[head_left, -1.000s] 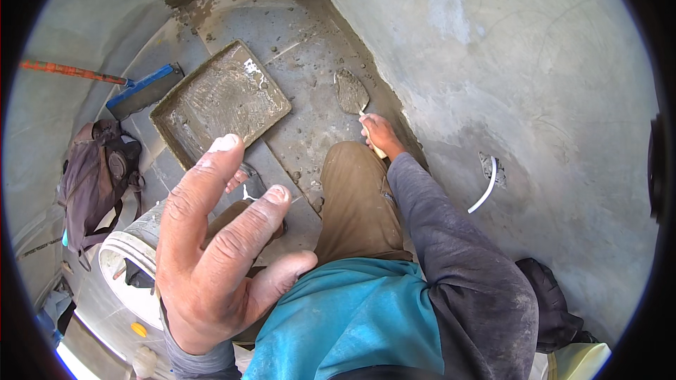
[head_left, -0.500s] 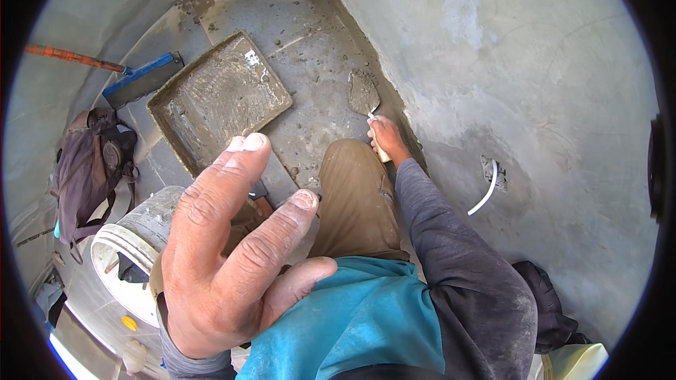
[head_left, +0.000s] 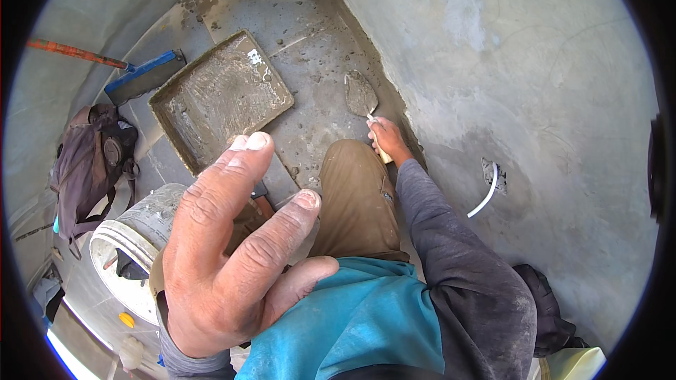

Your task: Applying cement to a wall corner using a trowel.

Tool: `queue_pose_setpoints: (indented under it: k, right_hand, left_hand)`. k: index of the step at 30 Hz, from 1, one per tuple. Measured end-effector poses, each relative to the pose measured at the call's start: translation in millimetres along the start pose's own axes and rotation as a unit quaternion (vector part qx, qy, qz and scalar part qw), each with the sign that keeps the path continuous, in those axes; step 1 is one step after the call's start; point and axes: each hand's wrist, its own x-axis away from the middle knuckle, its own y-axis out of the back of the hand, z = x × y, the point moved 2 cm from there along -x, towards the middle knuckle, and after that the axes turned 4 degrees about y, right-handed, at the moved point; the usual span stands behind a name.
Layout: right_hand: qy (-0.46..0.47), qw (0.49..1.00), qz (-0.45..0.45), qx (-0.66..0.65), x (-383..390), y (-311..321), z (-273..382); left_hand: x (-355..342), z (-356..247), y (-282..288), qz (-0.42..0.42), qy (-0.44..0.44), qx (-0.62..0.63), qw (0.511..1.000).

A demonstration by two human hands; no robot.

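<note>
My left hand (head_left: 236, 253) is raised close to the view, its fingers apart and slightly bent, with nothing in them. Behind it, parts of the tray and the bucket are hidden. In my right hand (head_left: 389, 139) is the pale handle of a trowel (head_left: 361, 93), whose blade is coated in grey mortar. The blade is over the floor beside the foot of the right wall. Left of the trowel lies a shallow rectangular tray (head_left: 224, 91), smeared with wet mortar and holding little of it.
A white bucket (head_left: 120, 239) lies on its side at the left, near a dark backpack (head_left: 90, 169). Beyond them is a wide blue-edged blade (head_left: 144, 76) on an orange pole. A white tube (head_left: 484, 200) sticks out of the right wall (head_left: 535, 84). Mortar crumbs dot the floor tiles.
The trowel blade has swung very slightly left. Both hands stay nearly where they were, and the view has shifted a little.
</note>
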Motion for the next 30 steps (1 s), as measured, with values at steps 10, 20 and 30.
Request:
queue_pose_setpoints:
  k: [10, 20, 30]
  right_hand:
    - [-0.001, 0.996, -0.038, -0.074, -28.6, -3.5, 7.1]
    - [-0.023, 0.997, 0.022, -0.066, -49.9, -19.6, 28.6]
    - [-0.028, 0.974, 0.213, 0.067, -28.7, -21.0, 44.9]
  left_hand:
    - [-3.1, 0.6, -5.4, 0.017, 0.014, 0.003, 1.0]
    - [-6.8, -0.5, -4.4, 0.016, 0.011, -0.001, 1.0]
    - [-6.6, -0.3, -0.4, 0.011, 0.021, 0.0, 1.0]
